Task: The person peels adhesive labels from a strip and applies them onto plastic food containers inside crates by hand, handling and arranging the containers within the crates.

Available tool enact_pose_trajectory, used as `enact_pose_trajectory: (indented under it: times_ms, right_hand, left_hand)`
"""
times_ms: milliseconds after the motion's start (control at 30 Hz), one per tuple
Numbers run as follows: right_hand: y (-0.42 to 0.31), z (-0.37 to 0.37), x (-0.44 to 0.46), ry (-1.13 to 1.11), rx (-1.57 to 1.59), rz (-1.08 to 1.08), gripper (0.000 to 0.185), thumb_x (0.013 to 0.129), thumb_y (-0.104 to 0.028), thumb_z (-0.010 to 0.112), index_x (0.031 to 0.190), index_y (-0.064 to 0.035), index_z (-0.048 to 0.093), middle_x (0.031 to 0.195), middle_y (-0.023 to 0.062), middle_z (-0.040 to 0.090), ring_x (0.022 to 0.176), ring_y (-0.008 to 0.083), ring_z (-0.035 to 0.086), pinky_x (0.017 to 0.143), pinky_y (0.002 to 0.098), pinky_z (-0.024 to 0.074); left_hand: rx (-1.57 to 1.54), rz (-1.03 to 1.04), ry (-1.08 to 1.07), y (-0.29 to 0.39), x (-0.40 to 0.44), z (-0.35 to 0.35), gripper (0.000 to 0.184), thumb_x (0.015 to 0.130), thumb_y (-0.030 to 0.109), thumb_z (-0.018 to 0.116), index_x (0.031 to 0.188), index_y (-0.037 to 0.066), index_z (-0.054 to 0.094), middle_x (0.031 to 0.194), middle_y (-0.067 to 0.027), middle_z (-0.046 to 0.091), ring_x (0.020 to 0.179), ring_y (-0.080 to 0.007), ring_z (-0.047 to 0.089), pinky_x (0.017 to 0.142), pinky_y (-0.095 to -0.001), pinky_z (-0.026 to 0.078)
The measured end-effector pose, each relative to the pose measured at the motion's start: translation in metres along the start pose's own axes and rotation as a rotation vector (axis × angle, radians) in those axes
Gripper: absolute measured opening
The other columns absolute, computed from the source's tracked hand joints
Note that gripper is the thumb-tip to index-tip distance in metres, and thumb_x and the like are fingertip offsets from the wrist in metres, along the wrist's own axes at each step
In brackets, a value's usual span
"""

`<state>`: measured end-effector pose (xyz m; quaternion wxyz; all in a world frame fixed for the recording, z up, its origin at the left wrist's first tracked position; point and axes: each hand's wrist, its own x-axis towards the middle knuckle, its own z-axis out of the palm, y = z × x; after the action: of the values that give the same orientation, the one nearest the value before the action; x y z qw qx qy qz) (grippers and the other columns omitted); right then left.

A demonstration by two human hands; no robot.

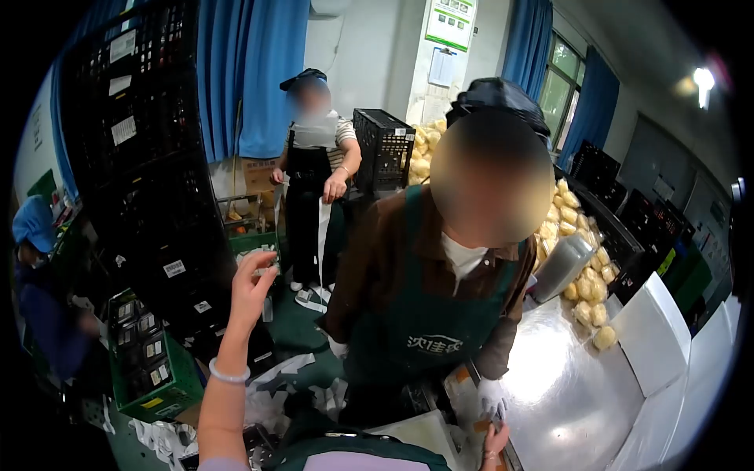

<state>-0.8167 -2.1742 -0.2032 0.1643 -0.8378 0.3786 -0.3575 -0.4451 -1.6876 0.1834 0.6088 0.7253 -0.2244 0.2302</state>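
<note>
My left hand [255, 281] is raised at the left of centre, with a pale bracelet [229, 372] on the wrist. Its fingers curl together near the thumb; whatever they hold, if anything, is too small to name. Low in the view, my right hand [495, 439] is beside the steel table's edge, close to a co-worker's white-gloved hand [492, 399]. A small dark item seems to lie between these two hands, but I cannot make it out. The co-worker [424, 314] in a green apron stands close in front of me.
Stacked black crates [129, 125] rise at the left, above a green crate [157, 377] of labelled packs. Another person [310, 165] holds white strips behind. Wrapped yellow packs [589, 282] lie on the steel table [581, 385], beside white panels [652, 337]. White strips [165, 441] litter the floor.
</note>
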Motion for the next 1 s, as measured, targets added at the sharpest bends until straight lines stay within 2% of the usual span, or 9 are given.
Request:
enact_pose_trajectory:
  times_ms: [167, 200, 267, 400, 600, 733, 867, 933, 1000]
  right_hand:
    - [-0.098, 0.024, -0.084, -0.359, 0.125, 0.234, 0.019, 0.072, -0.023, 0.065, 0.082, -0.0067, 0.064, 0.071, 0.0114, 0.064, 0.063, 0.025, 0.063, 0.06, 0.0328, 0.0492]
    - [-0.117, 0.024, -0.084, -0.61, 0.047, 0.134, 0.018, 0.079, -0.013, 0.06, 0.093, -0.0022, 0.055, 0.078, 0.0028, 0.056, 0.072, 0.0128, 0.053, 0.065, 0.0235, 0.0436]
    - [-0.159, 0.05, -0.097, -0.561, 0.083, 0.198, 0.021, 0.073, -0.026, 0.064, 0.083, -0.0082, 0.065, 0.073, 0.0119, 0.065, 0.066, 0.0249, 0.064, 0.061, 0.0327, 0.0493]
    - [-0.266, 0.084, -0.083, -0.799, 0.127, 0.24, 0.026, 0.076, -0.029, 0.063, 0.092, -0.0086, 0.064, 0.082, 0.0124, 0.065, 0.067, 0.0256, 0.063, 0.063, 0.033, 0.0491]
    - [-0.448, 0.132, -0.04, -0.975, 0.197, -0.181, 0.029, 0.077, -0.022, 0.065, 0.101, -0.0067, 0.059, 0.087, 0.0104, 0.063, 0.067, 0.0238, 0.062, 0.059, 0.0317, 0.0484]
    - [-0.527, 0.164, -0.017, -1.052, 0.172, -0.205, 0.03, 0.079, -0.025, 0.062, 0.103, -0.0076, 0.057, 0.09, 0.0105, 0.061, 0.072, 0.0242, 0.061, 0.061, 0.0314, 0.0474]
    - [-0.564, 0.196, -0.008, -0.983, 0.365, -0.002, 0.045, 0.074, -0.02, 0.069, 0.114, -0.0067, 0.051, 0.097, 0.011, 0.058, 0.075, 0.0229, 0.06, 0.069, 0.0303, 0.0474]
    - [-0.598, 0.207, 0.01, -0.725, 0.439, -0.057, 0.055, 0.07, -0.022, 0.072, 0.117, -0.0051, 0.049, 0.106, 0.0167, 0.055, 0.098, 0.0302, 0.054, 0.08, 0.0331, 0.046]
    - [-0.591, 0.223, 0.006, -1.063, 0.822, -0.043, 0.07, 0.067, -0.029, 0.074, 0.123, -0.0008, 0.042, 0.117, 0.0165, 0.049, 0.109, 0.0312, 0.047, 0.092, 0.0365, 0.0379]
  left_hand:
    - [0.224, 0.084, 0.034, -0.127, 0.087, 0.026, 0.036, 0.075, 0.019, 0.064, 0.105, 0.002, 0.057, 0.105, -0.0127, 0.055, 0.098, -0.0273, 0.053, 0.085, -0.0322, 0.039]
    - [0.277, 0.073, 0.034, -0.146, 0.104, 0.035, 0.038, 0.074, 0.023, 0.066, 0.105, 0.002, 0.058, 0.105, -0.0127, 0.055, 0.099, -0.0281, 0.052, 0.085, -0.0331, 0.04]
    - [0.344, 0.107, 0.021, -0.185, 0.136, 0.054, 0.043, 0.072, 0.027, 0.068, 0.106, 0.003, 0.057, 0.106, -0.0128, 0.055, 0.1, -0.0296, 0.05, 0.086, -0.0348, 0.04]
    - [0.382, 0.058, -0.082, -0.256, 0.182, 0.086, 0.057, 0.069, 0.03, 0.07, 0.116, 0.004, 0.05, 0.113, -0.0134, 0.051, 0.104, -0.0312, 0.047, 0.088, -0.0372, 0.039]
    - [0.02, 0.029, -0.319, -0.345, 0.211, 0.127, 0.053, 0.074, 0.022, 0.066, 0.119, 0.001, 0.046, 0.12, -0.0198, 0.049, 0.109, -0.0339, 0.047, 0.091, -0.0377, 0.038]
    - [-0.33, -0.363, -0.516, -0.361, 0.18, 0.119, 0.026, 0.087, 0.02, 0.049, 0.095, -0.003, 0.059, 0.082, -0.0146, 0.065, 0.076, -0.0234, 0.063, 0.071, -0.0313, 0.048]
    - [-0.644, -0.58, -0.84, -0.318, 0.121, 0.056, 0.029, 0.091, 0.022, 0.045, 0.089, -0.002, 0.062, 0.079, -0.0079, 0.065, 0.074, -0.0164, 0.062, 0.071, -0.0295, 0.048]
    - [-0.728, -0.781, -0.974, -0.291, 0.084, 0.027, 0.028, 0.091, 0.022, 0.046, 0.091, -0.002, 0.061, 0.081, -0.0082, 0.064, 0.075, -0.0155, 0.06, 0.073, -0.0287, 0.046]
    - [-0.763, -0.66, -0.999, -0.253, 0.082, 0.003, 0.017, 0.088, 0.009, 0.048, 0.096, -0.002, 0.058, 0.089, -0.0077, 0.061, 0.081, -0.0164, 0.058, 0.075, -0.0286, 0.046]
